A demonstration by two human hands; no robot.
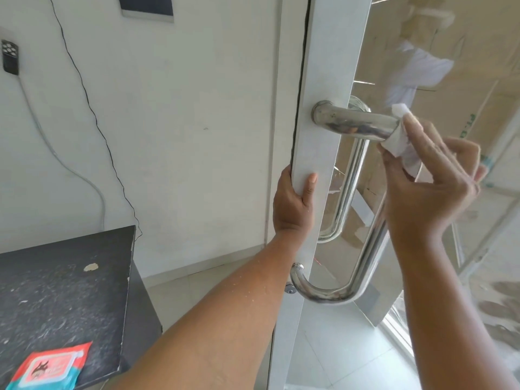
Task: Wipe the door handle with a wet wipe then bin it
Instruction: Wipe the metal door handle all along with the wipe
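Note:
A shiny steel pull handle (354, 123) is fixed to the white frame of a glass door (323, 80). My right hand (430, 187) holds a white wet wipe (401, 136), folded around the upper bend of the handle. Lower down, my left hand (295, 204) grips the edge of the door frame, thumb on the front face. The handle's long bar runs down behind my right wrist to a lower curved end (318, 294). No bin is in view.
A dark speckled table (64, 288) stands at the lower left with a red and teal wet wipe pack (49, 367) on it. Cables (92, 114) hang down the white wall. A second handle (349, 187) shows behind the glass.

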